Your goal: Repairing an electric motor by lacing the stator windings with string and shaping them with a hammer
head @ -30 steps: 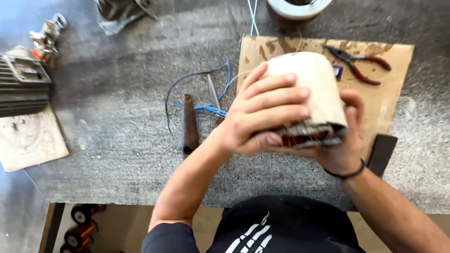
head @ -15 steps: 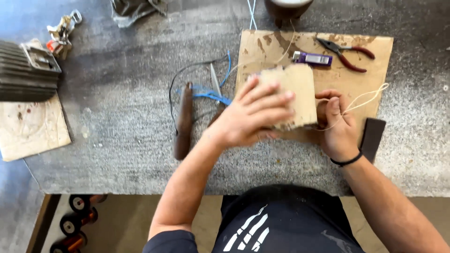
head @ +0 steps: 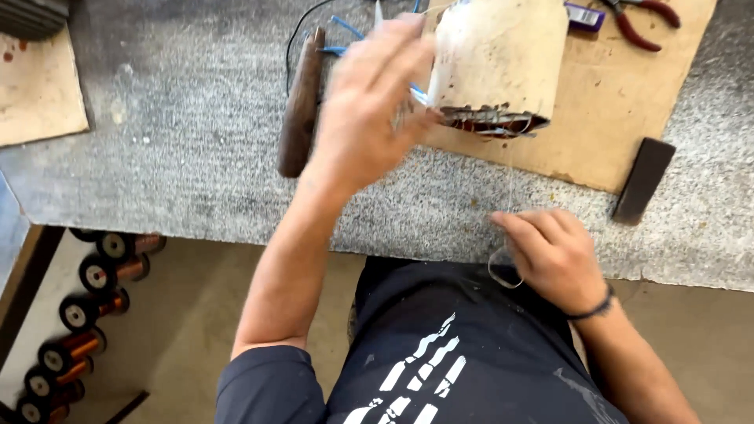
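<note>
A pale paper-wrapped cylinder (head: 503, 55) with dark copper-coloured windings showing at its lower end rests tilted on a brown board (head: 628, 110). My left hand (head: 365, 110), blurred by motion, presses against the cylinder's left side with its fingers spread over it. Down at the table's near edge, my right hand (head: 554, 255) pinches a thin pale thread (head: 510, 180). The thread runs up to the cylinder's lower end and loops below my fingers.
A wooden-handled tool (head: 302, 102) lies left of my left hand, beside blue wires (head: 345, 31). On and by the board are red-handled pliers (head: 636, 20), a small purple object (head: 585, 16) and a dark block (head: 644, 180). Copper wire spools (head: 86, 314) sit on the floor, lower left.
My right hand has let go of the cylinder and drawn back to the table's near edge, pulling the thread out. My left hand has slid to the cylinder's left side. The view has moved closer.
</note>
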